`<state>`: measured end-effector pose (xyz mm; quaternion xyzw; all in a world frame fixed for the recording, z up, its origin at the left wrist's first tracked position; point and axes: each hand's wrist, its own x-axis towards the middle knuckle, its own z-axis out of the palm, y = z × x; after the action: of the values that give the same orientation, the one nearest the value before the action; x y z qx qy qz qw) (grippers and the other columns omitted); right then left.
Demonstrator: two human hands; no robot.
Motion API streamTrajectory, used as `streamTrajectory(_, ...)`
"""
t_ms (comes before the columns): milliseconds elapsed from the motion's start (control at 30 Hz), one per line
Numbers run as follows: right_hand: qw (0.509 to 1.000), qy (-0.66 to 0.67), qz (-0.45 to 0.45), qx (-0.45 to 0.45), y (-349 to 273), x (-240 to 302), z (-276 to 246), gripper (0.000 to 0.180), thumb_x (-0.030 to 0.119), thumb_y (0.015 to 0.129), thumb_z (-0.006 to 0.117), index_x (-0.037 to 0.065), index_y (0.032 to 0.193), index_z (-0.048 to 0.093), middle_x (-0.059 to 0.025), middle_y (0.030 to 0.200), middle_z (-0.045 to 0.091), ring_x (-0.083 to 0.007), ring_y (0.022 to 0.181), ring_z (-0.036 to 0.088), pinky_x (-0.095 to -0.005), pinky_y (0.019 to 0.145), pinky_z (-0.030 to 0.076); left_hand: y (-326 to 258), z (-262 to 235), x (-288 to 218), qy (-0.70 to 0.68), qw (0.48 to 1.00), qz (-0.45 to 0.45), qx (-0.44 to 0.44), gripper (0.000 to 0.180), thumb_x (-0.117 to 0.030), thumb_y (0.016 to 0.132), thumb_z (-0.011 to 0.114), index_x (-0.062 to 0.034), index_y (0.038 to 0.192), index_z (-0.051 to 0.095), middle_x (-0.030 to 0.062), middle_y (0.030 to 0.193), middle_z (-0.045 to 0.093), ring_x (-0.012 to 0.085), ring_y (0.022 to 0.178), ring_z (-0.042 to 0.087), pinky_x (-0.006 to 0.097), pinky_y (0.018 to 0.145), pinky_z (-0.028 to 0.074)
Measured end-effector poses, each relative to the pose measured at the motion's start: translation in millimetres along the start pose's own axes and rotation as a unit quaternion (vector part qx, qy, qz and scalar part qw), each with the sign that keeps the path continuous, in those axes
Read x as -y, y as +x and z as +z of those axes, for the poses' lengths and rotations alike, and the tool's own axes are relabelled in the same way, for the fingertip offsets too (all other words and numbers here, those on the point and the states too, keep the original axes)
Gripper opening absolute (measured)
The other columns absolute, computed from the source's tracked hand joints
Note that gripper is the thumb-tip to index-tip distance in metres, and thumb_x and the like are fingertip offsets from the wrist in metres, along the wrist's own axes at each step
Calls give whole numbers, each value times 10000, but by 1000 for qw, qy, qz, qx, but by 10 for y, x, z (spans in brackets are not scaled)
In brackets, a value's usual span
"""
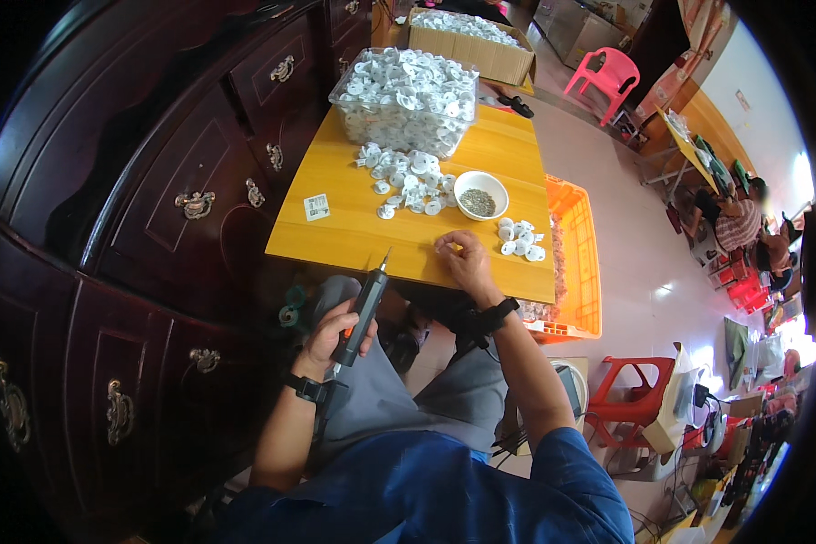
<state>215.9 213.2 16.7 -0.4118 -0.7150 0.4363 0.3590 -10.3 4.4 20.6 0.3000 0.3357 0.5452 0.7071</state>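
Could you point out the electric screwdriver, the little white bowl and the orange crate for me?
electric screwdriver (361,315): head view, on its dark handle above the left hand.
white bowl (467,184): head view, on its near rim.
orange crate (587,263): head view, on its right-hand wall.

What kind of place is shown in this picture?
Probably a small assembly workshop: white plastic parts heaped on a wooden table, an electric screwdriver in the left hand, other workers seated at tables behind.
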Motion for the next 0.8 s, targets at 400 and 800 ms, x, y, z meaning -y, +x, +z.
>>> streamTrajectory(400,930,-331,-93,-134,48,206,-987,135,27,804,634,96,865,733,-128,973,664,-335,869,671,-417,746,545,-33,-2,-29,-7,1000,9,5,447,-279,932,498,-46,1313,481,93,891,609,172,693,608,297,616,507)
streamTrajectory(800,883,-466,-49,41,1069,282,-865,144,214,783,675,153,893,745,-126,925,712,-329,887,688,-435,775,550,-44,-19,-17,-50,998,-24,-6,533,-322,927,590,-15,1347,475,100,910,618,173,684,616,274,619,525)
